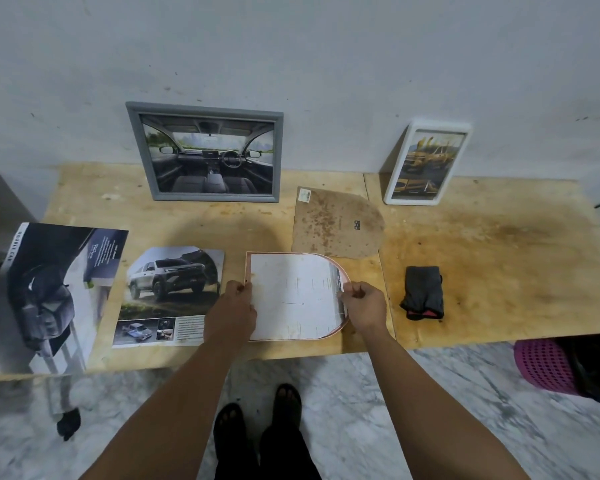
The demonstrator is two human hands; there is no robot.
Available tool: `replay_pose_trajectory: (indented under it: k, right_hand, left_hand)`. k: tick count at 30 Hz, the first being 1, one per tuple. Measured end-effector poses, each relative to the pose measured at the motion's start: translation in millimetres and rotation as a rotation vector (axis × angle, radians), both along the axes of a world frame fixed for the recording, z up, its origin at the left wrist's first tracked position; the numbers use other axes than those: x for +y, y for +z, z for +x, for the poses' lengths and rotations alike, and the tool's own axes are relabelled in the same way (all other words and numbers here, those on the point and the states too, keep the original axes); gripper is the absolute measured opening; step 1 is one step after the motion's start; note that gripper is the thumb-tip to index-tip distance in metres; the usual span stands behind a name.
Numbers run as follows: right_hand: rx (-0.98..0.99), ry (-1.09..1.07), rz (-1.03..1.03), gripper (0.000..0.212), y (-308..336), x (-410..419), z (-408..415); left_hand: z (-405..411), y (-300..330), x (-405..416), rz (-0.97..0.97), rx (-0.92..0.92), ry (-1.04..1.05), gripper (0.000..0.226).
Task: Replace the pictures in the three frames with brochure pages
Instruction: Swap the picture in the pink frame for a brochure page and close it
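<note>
— Where's the page we're fitting?

— From my seat I see it face-down on the arched pink frame (340, 327), which lies flat near the front edge of the bench (482, 254). The trimmed brochure page (295, 296) sits inside the frame's rim, white back up.

— And the hands?

— My left hand (231, 311) pinches the page's straight left edge between thumb and curled fingers; my right hand (364, 304) pinches the rounded right edge the same way.

— How will it handle?

— I judge it light, thin and floppy, easy to crease or buckle. I'd keep hold at 2 opposite edges, lightly, and ease it flat rather than push the middle.

— The backing?

— The arched brown backing board (336, 223) lies just behind the frame, looking stiff. The grey frame (205, 152) and white frame (426, 164) lean on the wall, each with a car picture in it, so 2 look done.
</note>
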State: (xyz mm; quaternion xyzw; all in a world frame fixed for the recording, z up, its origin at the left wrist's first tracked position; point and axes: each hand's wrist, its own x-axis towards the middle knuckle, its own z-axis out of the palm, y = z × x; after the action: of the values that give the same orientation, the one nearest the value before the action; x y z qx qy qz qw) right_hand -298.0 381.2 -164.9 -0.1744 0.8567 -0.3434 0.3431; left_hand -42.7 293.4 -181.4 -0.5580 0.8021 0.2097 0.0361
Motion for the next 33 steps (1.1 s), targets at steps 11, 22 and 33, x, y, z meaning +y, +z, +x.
replay_pose_trajectory:
  k: [11,22,33]
  right_hand:
    - [-0.245,-0.07,-0.095,0.018,8.1,8.1,-13.0]
    - [0.052,0.063,0.077,0.016,6.0,1.9,-12.5]
    - [0.016,0.026,-0.017,0.023,10.9,7.6,-18.5]
  left_hand:
    - [-3.8,8.8,-1.5,0.007,-0.02,-0.066,0.024]
    - [-1.1,1.5,-3.9,-0.023,-0.004,-0.093,0.024]
    - [-3.8,4.2,-4.8,-0.052,-0.07,-0.123,0.034]
